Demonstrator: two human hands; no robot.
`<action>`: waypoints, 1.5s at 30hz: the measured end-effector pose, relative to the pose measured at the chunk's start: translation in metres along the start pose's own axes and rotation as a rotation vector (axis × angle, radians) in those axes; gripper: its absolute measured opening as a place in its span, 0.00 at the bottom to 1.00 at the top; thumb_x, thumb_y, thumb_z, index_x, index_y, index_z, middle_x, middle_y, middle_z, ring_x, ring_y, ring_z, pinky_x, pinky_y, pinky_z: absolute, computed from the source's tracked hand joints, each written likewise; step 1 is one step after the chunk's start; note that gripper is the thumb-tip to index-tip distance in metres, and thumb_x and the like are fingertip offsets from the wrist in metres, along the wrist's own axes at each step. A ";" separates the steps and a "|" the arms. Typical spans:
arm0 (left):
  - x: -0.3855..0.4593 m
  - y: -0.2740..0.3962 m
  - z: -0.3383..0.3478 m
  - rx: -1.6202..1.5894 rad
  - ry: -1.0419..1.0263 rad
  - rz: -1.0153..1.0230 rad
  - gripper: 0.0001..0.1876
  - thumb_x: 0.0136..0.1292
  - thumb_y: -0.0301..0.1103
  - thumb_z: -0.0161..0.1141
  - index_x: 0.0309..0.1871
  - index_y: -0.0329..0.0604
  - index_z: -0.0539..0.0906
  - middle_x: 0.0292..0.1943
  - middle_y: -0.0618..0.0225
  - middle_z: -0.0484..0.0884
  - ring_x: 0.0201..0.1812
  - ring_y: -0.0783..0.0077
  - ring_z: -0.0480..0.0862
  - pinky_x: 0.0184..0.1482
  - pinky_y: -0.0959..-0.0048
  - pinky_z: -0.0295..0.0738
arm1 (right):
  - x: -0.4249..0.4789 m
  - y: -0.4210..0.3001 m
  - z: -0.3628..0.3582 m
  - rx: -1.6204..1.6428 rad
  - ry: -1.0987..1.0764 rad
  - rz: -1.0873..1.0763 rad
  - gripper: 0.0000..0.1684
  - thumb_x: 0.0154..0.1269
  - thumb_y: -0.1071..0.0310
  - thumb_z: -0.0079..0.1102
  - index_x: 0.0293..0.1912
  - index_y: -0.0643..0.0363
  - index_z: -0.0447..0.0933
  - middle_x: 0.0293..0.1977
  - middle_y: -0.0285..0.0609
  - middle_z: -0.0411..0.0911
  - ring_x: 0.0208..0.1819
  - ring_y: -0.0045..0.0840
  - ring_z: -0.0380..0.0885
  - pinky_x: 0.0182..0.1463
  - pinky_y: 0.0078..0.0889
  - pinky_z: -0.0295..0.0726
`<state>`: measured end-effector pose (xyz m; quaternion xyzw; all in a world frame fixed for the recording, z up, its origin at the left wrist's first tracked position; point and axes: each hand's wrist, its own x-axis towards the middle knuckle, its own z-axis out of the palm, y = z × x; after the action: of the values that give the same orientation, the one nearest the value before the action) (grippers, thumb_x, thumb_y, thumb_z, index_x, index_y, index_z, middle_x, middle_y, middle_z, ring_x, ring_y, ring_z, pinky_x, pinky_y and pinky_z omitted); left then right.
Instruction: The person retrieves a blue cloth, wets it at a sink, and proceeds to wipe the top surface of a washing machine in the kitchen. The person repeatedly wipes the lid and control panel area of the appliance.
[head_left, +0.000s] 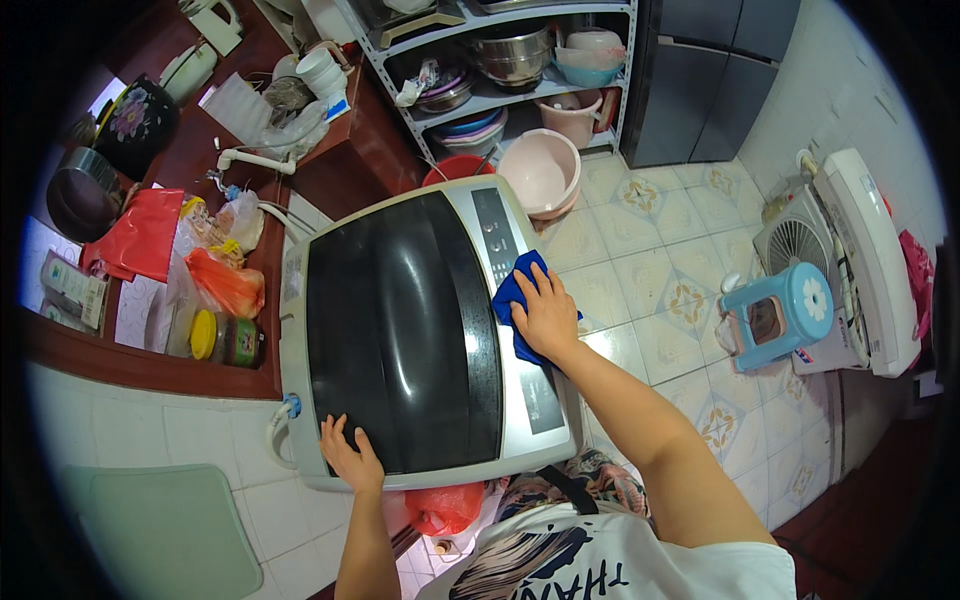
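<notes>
Before me stands a top-loading washing machine (296, 360) with its dark lid (382, 322) down. My right hand (541, 311) presses a blue cloth (531, 346) against the silver control panel (517, 390), about halfway along it. The cloth covers part of the panel and its buttons, and one corner hangs over the edge. My left hand (352, 454) rests on the lid's near left corner with fingers apart, holding nothing. A white hose with a blue fitting (292, 406) joins the machine's left side.
Left is a brown cabinet (187, 386) with bags and a yellow-lidded jar (225, 339). Behind the machine stand a pink basin (538, 172), a red basin (459, 166) and a metal shelf (517, 97). A blue stool (780, 315) stands at right; a green board (161, 529) lies lower left.
</notes>
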<state>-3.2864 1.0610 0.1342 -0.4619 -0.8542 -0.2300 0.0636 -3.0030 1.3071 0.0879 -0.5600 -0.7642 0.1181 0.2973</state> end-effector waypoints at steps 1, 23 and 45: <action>-0.001 0.001 -0.001 -0.003 -0.003 -0.008 0.18 0.66 0.36 0.52 0.57 0.41 0.75 0.65 0.55 0.69 0.70 0.53 0.62 0.74 0.51 0.43 | 0.007 0.002 0.003 0.004 -0.012 0.006 0.32 0.59 0.55 0.58 0.63 0.48 0.69 0.66 0.48 0.64 0.66 0.50 0.62 0.61 0.54 0.69; -0.003 -0.001 0.000 -0.025 0.042 0.032 0.18 0.67 0.38 0.52 0.58 0.43 0.75 0.66 0.56 0.68 0.71 0.54 0.61 0.73 0.53 0.46 | -0.098 -0.038 -0.037 -0.092 -0.032 -0.112 0.32 0.63 0.48 0.56 0.64 0.48 0.69 0.66 0.49 0.64 0.67 0.48 0.60 0.66 0.57 0.59; -0.016 0.038 0.001 -0.255 -0.065 0.176 0.24 0.69 0.38 0.52 0.63 0.33 0.69 0.71 0.51 0.59 0.75 0.50 0.49 0.72 0.55 0.42 | -0.149 -0.056 -0.048 0.100 -0.163 -0.313 0.29 0.65 0.49 0.53 0.63 0.47 0.70 0.66 0.45 0.65 0.69 0.41 0.60 0.70 0.53 0.56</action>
<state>-3.2458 1.0672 0.1405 -0.5465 -0.7761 -0.3148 -0.0034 -2.9902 1.1428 0.1070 -0.4072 -0.8568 0.1533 0.2768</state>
